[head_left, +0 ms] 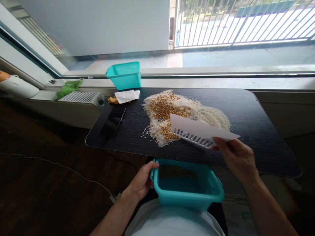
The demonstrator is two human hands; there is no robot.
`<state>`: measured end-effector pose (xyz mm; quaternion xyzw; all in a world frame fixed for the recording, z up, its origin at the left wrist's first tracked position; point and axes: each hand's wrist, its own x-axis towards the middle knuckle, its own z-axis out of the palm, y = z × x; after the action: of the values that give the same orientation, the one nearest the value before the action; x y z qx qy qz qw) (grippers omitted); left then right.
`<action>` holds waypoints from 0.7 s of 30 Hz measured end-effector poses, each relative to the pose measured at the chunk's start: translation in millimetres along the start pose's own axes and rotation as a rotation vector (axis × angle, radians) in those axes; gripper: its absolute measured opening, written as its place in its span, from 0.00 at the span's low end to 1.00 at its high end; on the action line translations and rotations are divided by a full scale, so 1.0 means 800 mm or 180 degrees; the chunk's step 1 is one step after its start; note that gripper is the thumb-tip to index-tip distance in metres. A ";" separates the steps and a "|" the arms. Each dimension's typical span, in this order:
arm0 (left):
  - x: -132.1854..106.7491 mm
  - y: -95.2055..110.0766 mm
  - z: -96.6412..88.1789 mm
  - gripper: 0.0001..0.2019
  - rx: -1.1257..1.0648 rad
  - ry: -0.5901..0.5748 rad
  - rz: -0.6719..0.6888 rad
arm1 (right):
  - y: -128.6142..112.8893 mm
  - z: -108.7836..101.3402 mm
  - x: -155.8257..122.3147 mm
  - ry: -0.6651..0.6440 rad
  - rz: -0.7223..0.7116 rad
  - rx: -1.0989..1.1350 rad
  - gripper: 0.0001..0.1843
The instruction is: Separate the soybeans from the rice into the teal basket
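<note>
My left hand [142, 180] grips the left rim of a teal plastic bin [189, 195], which sits on my lap below the table's front edge. Inside it lies a layer of small greenish grains [176, 171], too dim to name. My right hand [237, 155] is closed on one end of a white card with a row of slots [199, 129], holding it tilted over the tabletop. Under and behind the card spreads a pile of white rice [211, 116], with yellow soybeans [163, 108] mixed into its left part. The card hides some of the pile.
On the dark table [261, 131], a black phone [113, 121] with a cable lies at left, near a white tissue [127, 96] and an orange-brown scrap [113, 100]. A second teal bin [125, 75] stands by the window. A radiator [78, 98] holds a green cloth [69, 88].
</note>
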<state>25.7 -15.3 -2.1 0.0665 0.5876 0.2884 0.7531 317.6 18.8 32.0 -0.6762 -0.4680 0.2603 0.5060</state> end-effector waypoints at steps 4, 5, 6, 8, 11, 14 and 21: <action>-0.001 0.001 0.002 0.14 -0.0003 0.0003 -0.0028 | -0.006 0.004 -0.003 -0.0097 0.0035 0.0034 0.21; -0.001 0.001 0.002 0.15 -0.0013 0.0002 -0.0037 | -0.006 0.004 -0.005 -0.0101 0.0036 0.0025 0.21; -0.001 0.001 0.002 0.15 -0.0024 -0.0002 -0.0043 | -0.005 0.004 -0.006 -0.0107 0.0043 0.0019 0.21; 0.000 0.000 0.001 0.15 -0.0040 -0.0018 -0.0045 | -0.005 0.005 -0.010 -0.0090 0.0086 0.0021 0.20; 0.002 -0.001 -0.001 0.16 -0.0044 -0.0064 -0.0056 | -0.008 0.005 -0.017 -0.0009 0.0164 0.0039 0.18; 0.003 -0.001 -0.004 0.16 -0.0046 -0.0139 -0.0066 | -0.013 0.004 -0.018 -0.0132 0.0179 0.0044 0.17; 0.003 0.000 -0.005 0.17 -0.0052 -0.0278 -0.0077 | -0.030 -0.020 -0.028 0.0309 0.0289 -0.0143 0.18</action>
<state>22.8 -15.3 -5.6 0.0658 0.5525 0.2808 0.7820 311.8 -7.3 57.2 -0.7198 -0.4174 0.2393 0.5005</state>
